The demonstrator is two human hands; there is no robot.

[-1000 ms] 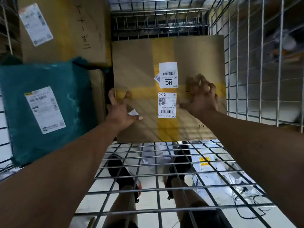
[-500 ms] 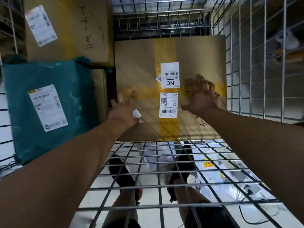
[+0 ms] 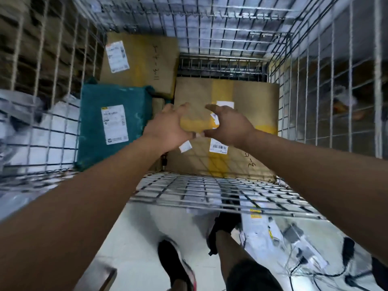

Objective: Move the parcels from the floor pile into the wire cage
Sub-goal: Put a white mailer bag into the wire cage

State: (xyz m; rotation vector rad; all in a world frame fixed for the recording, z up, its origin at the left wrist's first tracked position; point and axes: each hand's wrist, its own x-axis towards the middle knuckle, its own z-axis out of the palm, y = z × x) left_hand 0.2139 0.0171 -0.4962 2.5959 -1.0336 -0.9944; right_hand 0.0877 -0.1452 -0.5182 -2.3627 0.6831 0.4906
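The taped box [image 3: 252,101] lay flat in the wire cage [image 3: 210,198], long axis running away from the person. The left hand [image 3: 168,127] and right hand [image 3: 230,124] hovered above the box's middle, equally near, fingers loosely curled, holding nothing

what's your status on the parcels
left grip, right grip open over taped box. box lies in wire cage, beside teal parcel. nothing blocking.

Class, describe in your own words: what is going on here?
A person reaches both hands into a wire cage. The left hand and right hand hover close together over a yellow-taped cardboard box, fingers loosely curled, holding nothing. That box lies in the cage beside a teal parcel and a second cardboard box.
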